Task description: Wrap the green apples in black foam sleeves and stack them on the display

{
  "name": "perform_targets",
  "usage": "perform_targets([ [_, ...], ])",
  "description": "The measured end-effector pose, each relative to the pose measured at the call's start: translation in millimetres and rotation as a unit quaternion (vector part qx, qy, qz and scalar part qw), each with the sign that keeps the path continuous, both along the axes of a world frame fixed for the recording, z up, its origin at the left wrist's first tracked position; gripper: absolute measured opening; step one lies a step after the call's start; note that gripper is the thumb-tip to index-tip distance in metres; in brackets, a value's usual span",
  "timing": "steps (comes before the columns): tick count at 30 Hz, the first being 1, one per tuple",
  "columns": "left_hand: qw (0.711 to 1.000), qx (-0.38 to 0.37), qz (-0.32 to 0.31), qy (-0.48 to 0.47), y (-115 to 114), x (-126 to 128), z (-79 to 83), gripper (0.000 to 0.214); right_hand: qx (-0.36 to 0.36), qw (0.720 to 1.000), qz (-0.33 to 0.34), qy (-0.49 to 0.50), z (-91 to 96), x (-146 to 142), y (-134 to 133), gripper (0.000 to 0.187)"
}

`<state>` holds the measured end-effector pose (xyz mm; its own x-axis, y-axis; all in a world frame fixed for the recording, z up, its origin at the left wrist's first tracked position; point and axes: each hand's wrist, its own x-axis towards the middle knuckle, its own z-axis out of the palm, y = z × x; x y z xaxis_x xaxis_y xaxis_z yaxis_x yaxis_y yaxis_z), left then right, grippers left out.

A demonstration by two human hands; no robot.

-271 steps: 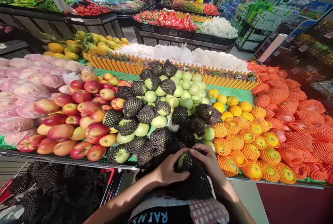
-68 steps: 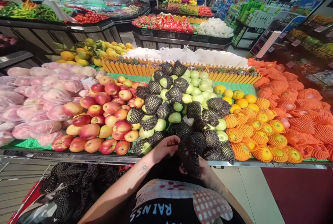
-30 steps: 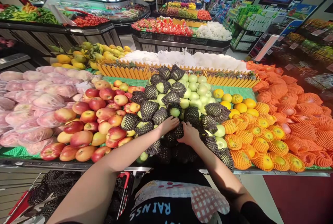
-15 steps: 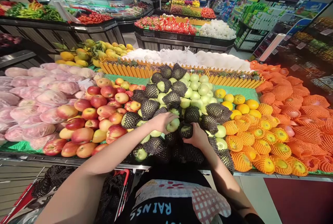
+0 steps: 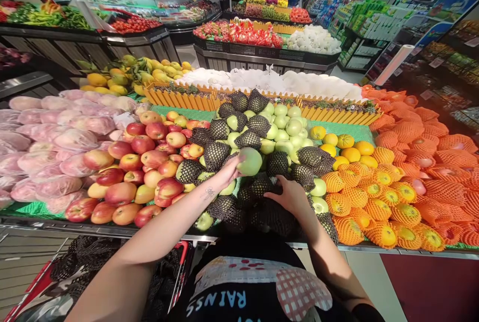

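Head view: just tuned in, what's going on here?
A person's left hand holds a bare green apple over a pile of apples, many in black netting. The right hand is open beside a black-netted apple; contact is unclear. Red apples lie left of the pile, oranges right.

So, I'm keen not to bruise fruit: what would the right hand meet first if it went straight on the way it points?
The right hand would probably meet the apple in black netting just ahead of it; depth is unclear, so they might be touching.
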<state>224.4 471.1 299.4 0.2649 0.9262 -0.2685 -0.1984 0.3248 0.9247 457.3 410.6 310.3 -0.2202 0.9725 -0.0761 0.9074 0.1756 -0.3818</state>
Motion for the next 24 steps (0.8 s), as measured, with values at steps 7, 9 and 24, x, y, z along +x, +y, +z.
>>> perform_targets([
  [7, 0.952, -0.134, -0.006, -0.276, -56, 20, 10.0, 0.084, 0.09, 0.983, -0.071, 0.145, 30.3, 27, -26, 0.048],
  [9, 0.931, -0.159, -0.02, -0.328, -69, 24, 8.2, 0.085, 0.124, 0.969, -0.115, 0.182, 21.2, 31, -35, 0.05],
  [24, 0.937, -0.203, 0.106, -0.263, -104, 25, 9.6, 0.054, -0.049, 0.842, -0.161, 0.513, -18.1, 36, -80, 0.035],
])
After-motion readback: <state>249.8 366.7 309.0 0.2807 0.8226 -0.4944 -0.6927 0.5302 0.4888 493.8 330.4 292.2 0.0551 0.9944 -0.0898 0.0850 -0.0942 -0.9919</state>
